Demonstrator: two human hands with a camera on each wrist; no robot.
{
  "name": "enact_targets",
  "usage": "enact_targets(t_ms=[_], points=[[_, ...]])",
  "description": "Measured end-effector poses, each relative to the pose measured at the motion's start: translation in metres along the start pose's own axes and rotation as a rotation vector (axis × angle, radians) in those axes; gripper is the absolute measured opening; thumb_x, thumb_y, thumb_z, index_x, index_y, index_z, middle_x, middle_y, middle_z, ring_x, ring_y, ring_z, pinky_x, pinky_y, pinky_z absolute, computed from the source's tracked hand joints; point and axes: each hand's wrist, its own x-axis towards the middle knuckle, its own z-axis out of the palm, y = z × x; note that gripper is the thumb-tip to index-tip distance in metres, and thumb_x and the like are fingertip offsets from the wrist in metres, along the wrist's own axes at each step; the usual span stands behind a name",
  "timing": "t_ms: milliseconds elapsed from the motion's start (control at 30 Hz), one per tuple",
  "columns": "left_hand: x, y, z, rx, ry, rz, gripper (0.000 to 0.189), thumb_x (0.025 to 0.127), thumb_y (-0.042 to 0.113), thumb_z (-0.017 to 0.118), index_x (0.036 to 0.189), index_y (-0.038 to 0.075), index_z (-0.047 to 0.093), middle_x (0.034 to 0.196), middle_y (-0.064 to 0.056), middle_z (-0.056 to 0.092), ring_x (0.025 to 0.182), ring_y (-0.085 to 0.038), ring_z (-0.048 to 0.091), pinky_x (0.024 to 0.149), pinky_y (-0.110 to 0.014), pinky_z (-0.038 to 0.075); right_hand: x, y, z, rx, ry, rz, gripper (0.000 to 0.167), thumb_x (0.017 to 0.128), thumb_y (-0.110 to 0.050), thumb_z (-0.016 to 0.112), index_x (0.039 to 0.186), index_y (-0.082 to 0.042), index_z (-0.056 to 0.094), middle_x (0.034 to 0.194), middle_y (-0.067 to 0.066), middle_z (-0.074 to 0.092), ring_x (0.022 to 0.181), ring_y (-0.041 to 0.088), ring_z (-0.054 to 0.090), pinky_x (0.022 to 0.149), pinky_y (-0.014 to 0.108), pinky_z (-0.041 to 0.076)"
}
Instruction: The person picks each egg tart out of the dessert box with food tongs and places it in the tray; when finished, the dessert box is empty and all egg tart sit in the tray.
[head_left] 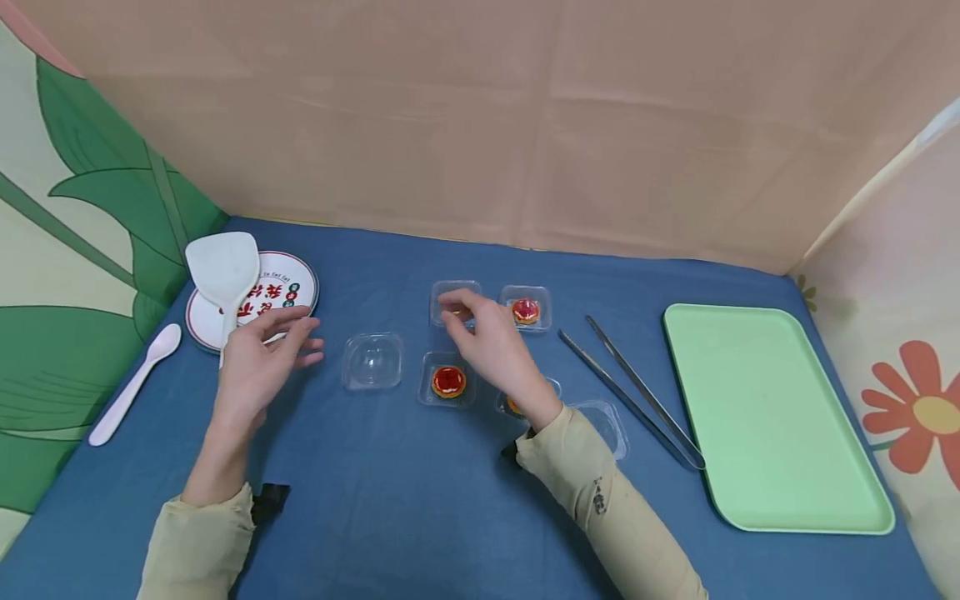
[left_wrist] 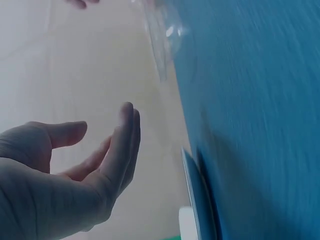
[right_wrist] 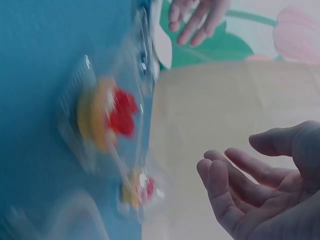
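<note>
The head camera looks forward and down from above, far enough off to frame the bare left hand (head_left: 257, 368), the bare right hand (head_left: 491, 340), the blue cloth-covered table (head_left: 375, 517) and the plain beige fabric backdrop (head_left: 450, 125). Each wrist camera sits close behind its own hand and faces low over the table towards that backdrop, its picture turned sideways (table on the right in the left wrist view, on the left in the right). Both hands show in all three views, and the head and right wrist views share a red-topped, round yellow tart (right_wrist: 106, 117).
</note>
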Motion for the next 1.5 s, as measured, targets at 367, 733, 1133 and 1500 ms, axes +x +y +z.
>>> enact_targets(t_ms=[367, 733, 1133, 1500], points=[[0.022, 0.017, 0.030, -0.114, -0.207, -0.053, 0.057, 0.113, 0.019, 0.058, 0.158, -0.010, 0.041, 0.147, -0.034, 0.056, 0.099, -0.006, 0.074, 0.091, -0.030, 0.063, 0.037, 0.031, -0.033, 0.020, -0.039, 0.143, 0.033, 0.111, -0.012, 0.060, 0.140, 0.002, 0.066, 0.132, 0.015, 0.070, 0.113, 0.033, 0.069, 0.088, 0.042, 0.063], [0.060, 0.018, 0.066, -0.162, -0.366, -0.135, 0.056, 0.112, 0.011, 0.057, 0.160, -0.010, 0.037, 0.148, -0.035, 0.055, 0.113, -0.032, 0.073, 0.099, -0.034, 0.061, 0.061, 0.051, -0.024, -0.050, -0.089, 0.237, 0.036, 0.113, -0.011, 0.056, 0.145, 0.003, 0.061, 0.137, 0.018, 0.067, 0.101, 0.033, 0.072, 0.075, 0.037, 0.064], [0.072, 0.020, 0.089, -0.199, -0.432, -0.199, 0.053, 0.111, 0.007, 0.058, 0.157, -0.012, 0.040, 0.150, -0.033, 0.052, 0.125, -0.040, 0.064, 0.102, -0.040, 0.060, 0.078, 0.049, -0.021, -0.086, -0.188, 0.305, 0.037, 0.113, -0.008, 0.054, 0.147, 0.007, 0.057, 0.130, 0.022, 0.068, 0.084, 0.029, 0.074, 0.073, 0.037, 0.066], [0.074, 0.016, 0.106, -0.176, -0.437, -0.227, 0.055, 0.108, -0.005, 0.057, 0.159, -0.012, 0.038, 0.153, -0.031, 0.047, 0.132, -0.043, 0.060, 0.100, -0.035, 0.061, 0.086, 0.051, -0.014, -0.064, -0.198, 0.336, 0.030, 0.110, 0.000, 0.058, 0.138, 0.009, 0.063, 0.113, 0.023, 0.071, 0.081, 0.029, 0.076, 0.074, 0.037, 0.067]])
